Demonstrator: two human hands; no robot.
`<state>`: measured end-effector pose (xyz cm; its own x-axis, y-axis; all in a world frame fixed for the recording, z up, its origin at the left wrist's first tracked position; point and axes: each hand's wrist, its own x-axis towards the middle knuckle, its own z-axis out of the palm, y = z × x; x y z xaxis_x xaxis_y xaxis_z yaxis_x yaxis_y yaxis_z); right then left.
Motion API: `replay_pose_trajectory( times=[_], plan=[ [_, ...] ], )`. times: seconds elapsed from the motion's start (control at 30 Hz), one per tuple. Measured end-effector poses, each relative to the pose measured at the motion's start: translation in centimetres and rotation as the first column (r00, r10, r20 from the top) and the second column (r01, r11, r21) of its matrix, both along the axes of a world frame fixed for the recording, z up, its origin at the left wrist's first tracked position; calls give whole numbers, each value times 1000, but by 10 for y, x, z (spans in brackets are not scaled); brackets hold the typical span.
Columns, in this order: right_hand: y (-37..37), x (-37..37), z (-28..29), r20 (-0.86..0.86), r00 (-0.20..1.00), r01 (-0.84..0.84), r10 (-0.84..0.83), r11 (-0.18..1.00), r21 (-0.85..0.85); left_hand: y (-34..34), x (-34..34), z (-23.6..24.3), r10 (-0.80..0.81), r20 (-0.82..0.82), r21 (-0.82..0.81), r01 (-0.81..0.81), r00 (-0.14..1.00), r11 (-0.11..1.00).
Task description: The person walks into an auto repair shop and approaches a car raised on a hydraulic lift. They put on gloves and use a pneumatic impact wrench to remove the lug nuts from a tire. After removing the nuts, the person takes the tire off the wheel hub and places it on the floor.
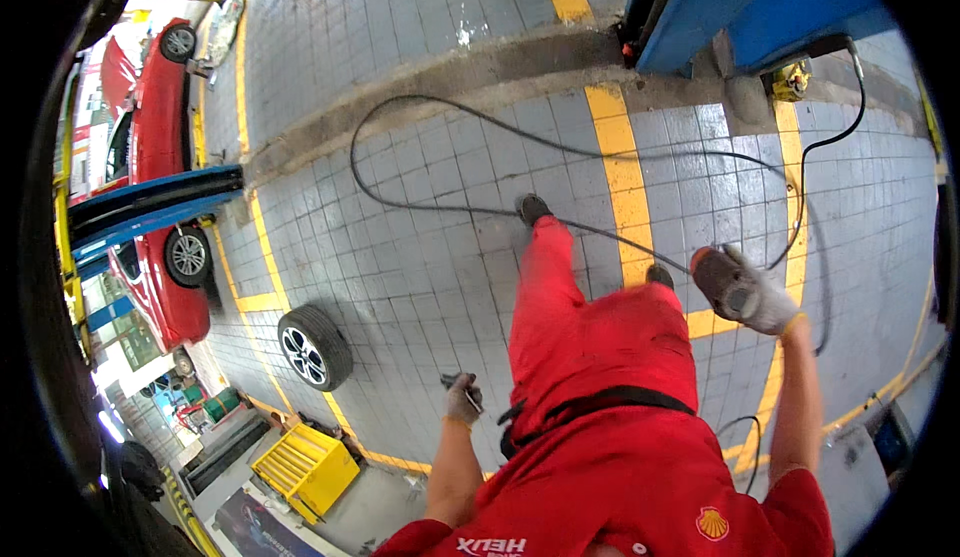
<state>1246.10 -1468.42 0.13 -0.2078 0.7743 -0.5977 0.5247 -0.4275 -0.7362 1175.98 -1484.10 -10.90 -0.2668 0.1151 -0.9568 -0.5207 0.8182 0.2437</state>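
My right hand (760, 302), in a pale glove, grips a dark air tool (722, 279) with an orange part, held out to the right of my red-clad legs. A black hose (400, 207) loops over the tiled floor between that tool and the blue lift post. My left hand (464, 395), gloved, is closed on a small dark object (450, 382) that I cannot make out, low beside my left hip. A loose wheel (314, 347) with a black tyre lies to the left of my left hand.
A blue lift post (740, 12) stands ahead right, a yellow fitting (790, 79) at its base. A red car (150, 137) stands at the left beside a blue lift arm (165, 197). A yellow slatted cart (305, 467) sits behind left. A raised concrete strip (470, 67) crosses the tiled floor (500, 137).
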Motion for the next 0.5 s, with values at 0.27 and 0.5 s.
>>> replay_pose_trajectory(
  times=[0.27, 0.5],
  plan=[
    [49, -116, -102, 241, 931, 364, -275, 762, -536, 362, -60, 56, -414, -143, 50, 424, 899, 904],
    [139, -174, -133, 168, 320, 752, -933, 142, -644, 676, 14, 98, -610, -281, 170, 664, 741, 728]
  ],
)
